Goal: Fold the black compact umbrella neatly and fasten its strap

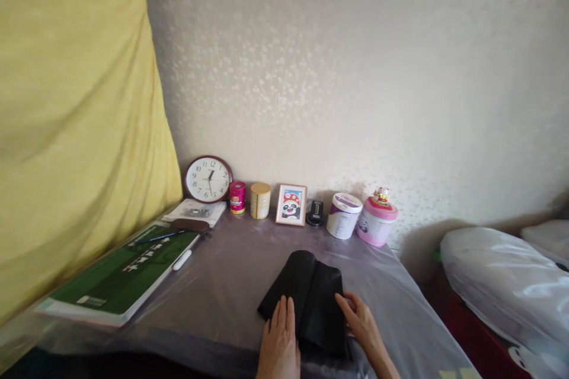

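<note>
A black, leather-like sheet lies on the table with a fold or seam running down its middle. Its exact kind is unclear. My left hand rests flat on its lower left part, fingers stretched out. At the right edge of the sheet, my right hand is closed with the thumb and fingertips around the border. Part of the sheet's near edge is hidden behind my left hand.
Along the wall stand a clock, a pink can, a yellow-lidded can, a framed panda picture, a small black object, a white tub and a pink tub. A green book lies left.
</note>
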A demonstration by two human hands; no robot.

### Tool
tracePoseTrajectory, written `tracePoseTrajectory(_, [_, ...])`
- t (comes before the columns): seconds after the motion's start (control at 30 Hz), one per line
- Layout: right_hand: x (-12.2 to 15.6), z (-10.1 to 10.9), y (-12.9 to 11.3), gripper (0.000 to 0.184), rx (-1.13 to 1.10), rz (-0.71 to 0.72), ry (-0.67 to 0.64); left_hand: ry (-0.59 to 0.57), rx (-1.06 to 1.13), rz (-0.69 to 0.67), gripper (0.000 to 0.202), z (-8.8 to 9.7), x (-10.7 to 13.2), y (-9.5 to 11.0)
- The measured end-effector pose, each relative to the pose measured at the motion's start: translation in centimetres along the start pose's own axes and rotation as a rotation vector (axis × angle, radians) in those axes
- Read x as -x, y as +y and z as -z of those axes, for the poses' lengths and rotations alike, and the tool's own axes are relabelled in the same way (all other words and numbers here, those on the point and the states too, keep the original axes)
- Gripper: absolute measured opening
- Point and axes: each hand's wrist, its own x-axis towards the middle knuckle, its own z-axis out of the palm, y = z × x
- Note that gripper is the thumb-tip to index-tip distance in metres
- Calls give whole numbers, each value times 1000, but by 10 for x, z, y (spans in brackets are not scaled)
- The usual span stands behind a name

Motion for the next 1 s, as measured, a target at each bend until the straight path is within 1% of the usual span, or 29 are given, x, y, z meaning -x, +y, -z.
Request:
tracePoseTrajectory(0.1, [-3,-6,-6,46,-111,-48,-52,-22,-18,11,76,2,0,0])
tracePoseTrajectory(0.23, [-6,-7,-17,44,-233,-65,-47,-49,-37,20,75,8,1,1])
tracePoseTrajectory(0.3, [-5,-6,-28,41,-302,-76,-59,-40,-35,11,75,8,1,0])
tracePoseTrajectory(0.4, [-1,-7,-51,39,-419,-84,-113,5,-18,-4,74,3,0,-5])
tracePoseTrajectory(0.5, [-2,-18,-74,40,-548,-64,-179,48,-2,-11,75,-5,-1,-11])
tracePoseTrajectory(0.57, [-5,-30,-84,40,-604,-45,-217,59,0,-18,74,-8,-2,-13])
tracePoseTrajectory(0.63, [-10,-44,-90,41,-638,-36,-227,54,-3,-21,74,-8,-2,-13])
tracePoseTrajectory(0.73, [-21,-69,-90,44,-659,-46,-232,25,-12,-9,71,-5,-2,-11])
tracePoseTrajectory(0.83, [-33,-91,-80,49,-664,-33,-271,22,-18,-8,65,-1,-1,-7])
tracePoseTrajectory(0.9, [-39,-102,-73,48,-645,-3,-283,36,-21,-8,62,-1,-1,-5])
tracePoseTrajectory(1.0, [-46,-112,-65,45,-558,57,-244,56,-31,-15,60,-3,-2,-9])
